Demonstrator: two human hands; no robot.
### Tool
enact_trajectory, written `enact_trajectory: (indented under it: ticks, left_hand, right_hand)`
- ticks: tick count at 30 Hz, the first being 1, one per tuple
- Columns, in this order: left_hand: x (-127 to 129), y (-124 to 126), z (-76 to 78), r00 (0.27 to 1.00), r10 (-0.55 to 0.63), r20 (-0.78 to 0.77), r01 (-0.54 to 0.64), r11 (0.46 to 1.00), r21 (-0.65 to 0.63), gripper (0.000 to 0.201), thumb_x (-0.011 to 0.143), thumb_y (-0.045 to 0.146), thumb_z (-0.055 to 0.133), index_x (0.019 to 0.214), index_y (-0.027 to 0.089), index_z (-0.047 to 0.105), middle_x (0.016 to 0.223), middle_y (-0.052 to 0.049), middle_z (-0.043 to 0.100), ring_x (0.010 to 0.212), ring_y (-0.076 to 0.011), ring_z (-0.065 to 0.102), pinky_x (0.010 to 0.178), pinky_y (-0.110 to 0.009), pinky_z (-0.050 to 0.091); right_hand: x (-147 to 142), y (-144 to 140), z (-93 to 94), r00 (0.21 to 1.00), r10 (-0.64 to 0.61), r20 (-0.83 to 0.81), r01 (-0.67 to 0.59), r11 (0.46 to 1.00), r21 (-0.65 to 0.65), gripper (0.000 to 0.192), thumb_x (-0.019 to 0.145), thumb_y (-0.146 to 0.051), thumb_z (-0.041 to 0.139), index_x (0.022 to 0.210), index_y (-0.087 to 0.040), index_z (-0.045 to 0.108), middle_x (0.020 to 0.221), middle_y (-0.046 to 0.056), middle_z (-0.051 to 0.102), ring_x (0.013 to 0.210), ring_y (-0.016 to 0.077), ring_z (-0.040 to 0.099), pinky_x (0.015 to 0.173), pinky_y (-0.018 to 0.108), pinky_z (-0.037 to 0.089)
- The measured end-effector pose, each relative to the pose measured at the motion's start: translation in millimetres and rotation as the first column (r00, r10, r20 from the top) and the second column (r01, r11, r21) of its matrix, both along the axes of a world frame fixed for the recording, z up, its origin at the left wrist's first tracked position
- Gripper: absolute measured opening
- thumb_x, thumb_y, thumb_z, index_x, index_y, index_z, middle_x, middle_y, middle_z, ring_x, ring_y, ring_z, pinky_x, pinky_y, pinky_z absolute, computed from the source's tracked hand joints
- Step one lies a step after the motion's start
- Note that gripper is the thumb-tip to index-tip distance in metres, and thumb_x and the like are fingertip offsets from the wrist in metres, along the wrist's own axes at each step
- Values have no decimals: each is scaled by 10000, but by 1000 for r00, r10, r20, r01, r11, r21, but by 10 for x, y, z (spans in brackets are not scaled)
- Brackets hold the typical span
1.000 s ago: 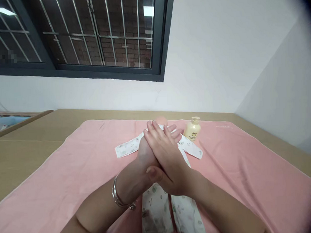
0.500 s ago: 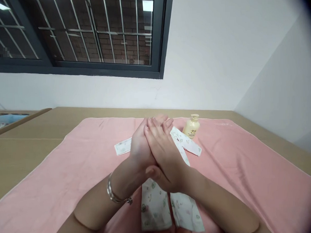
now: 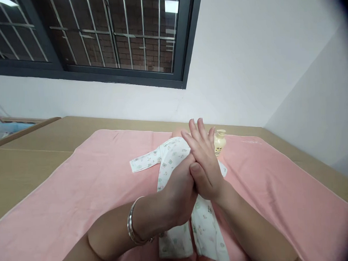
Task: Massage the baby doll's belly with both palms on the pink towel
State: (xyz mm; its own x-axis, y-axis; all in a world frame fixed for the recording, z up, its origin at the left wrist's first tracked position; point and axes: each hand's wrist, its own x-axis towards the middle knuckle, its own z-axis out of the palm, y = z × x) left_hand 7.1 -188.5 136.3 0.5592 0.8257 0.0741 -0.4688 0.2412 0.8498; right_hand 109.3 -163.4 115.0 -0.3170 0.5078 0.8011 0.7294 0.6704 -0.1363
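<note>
My left hand [image 3: 181, 191], with a silver bangle [image 3: 131, 222] on the wrist, is closed against the palm side of my right hand [image 3: 206, 165]. Its fingers are mostly hidden there. The fingers of my right hand point up and are spread, while its thumb rests over the left hand. Below both hands, a small doll-like figure in a white printed outfit [image 3: 172, 157] lies on a pink blanket [image 3: 107, 187]. One sleeve stretches out to the left; the chest is partly covered by my hands. Just behind my right fingers stands a pale yellow bottle [image 3: 220, 144].
The blanket covers a light wooden surface [image 3: 33, 159] with a raised edge at the left. A white wall [image 3: 231, 66] and a dark-framed window [image 3: 125, 77] with bars rise behind it. Something blue [image 3: 9, 128] lies beyond the left edge.
My hands have gone from lying palm to palm to the left one closed against the right. The right hand has shifted right and its fingers have spread. The view has shifted slightly.
</note>
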Motion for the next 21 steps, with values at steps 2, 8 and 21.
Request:
enact_trajectory:
  ticks: [2,8,21]
  left_hand:
    - [-63,-13,71,999,2,44,-3,1000,10,445,953,394,327,1348,298,508,1355,-15,586,1426,-238,324,1186,-480,283]
    - [-215,-5,224,992,102,76,-103,995,10,563,972,546,184,1397,293,453,1460,8,484,1474,-221,191,1224,-445,191]
    - [-247,235,216,975,215,56,-220,968,124,633,935,625,173,1405,295,439,1451,-36,488,1464,-263,230,1197,-476,225]
  right_hand:
    - [-37,8,-34,1000,11,-8,-11,1000,2,599,995,-494,29,1551,-270,22,1617,4,-8,1478,325,-15,1143,676,-13]
    - [-184,-87,-121,989,145,23,-145,989,34,692,993,-527,89,1536,-155,-124,1607,83,-93,1474,336,-31,1164,650,48]
    - [-347,-302,-148,967,202,158,-208,978,22,927,937,-639,291,1510,-62,-153,1584,219,66,1468,371,31,1162,628,161]
